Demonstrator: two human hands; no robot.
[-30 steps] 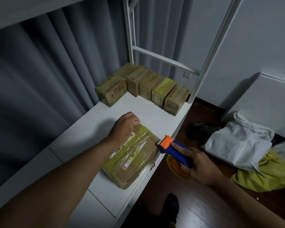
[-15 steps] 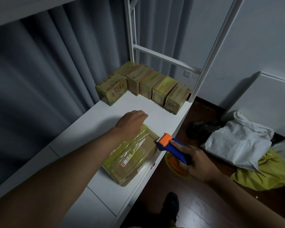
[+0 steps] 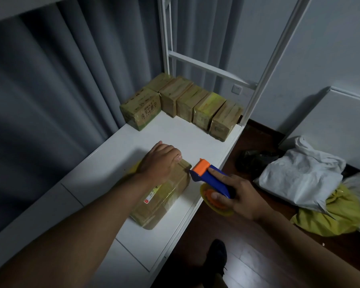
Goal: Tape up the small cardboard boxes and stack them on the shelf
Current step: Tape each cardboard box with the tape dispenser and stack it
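A small cardboard box [image 3: 162,196], oblong and wrapped in glossy, wrinkled clear tape with a white label and a red mark on top, is laid on the smooth white shelf [image 3: 187,138], and its far end is covered by the left hand [image 3: 160,161], whose fingers are curled down over the top edge so that the box is held in place. Just to the right of that hand, a tape dispenser [image 3: 211,178] of hard plastic, with a blue handle, an orange head and a toothed blade, is grasped by the right hand [image 3: 240,196]; the forefinger is laid straight along the handle, and the blade is set at the box's far right corner, though actual contact cannot be told. A yellowish roll of tape [image 3: 215,201] is seen under the right hand's fingers. Beyond the left hand, at the far end of the shelf, six taped boxes [image 3: 197,102] are lined up side by side, matte brown with greenish-yellow bands. To the right of the right hand, on the dark wooden floor, a crumpled white bag [image 3: 299,175] and a yellow one [image 3: 339,215] are heaped. Compared with half a second earlier, the dispenser's head is brought nearer the left hand's knuckles, and that hand is drawn slightly back along the box.
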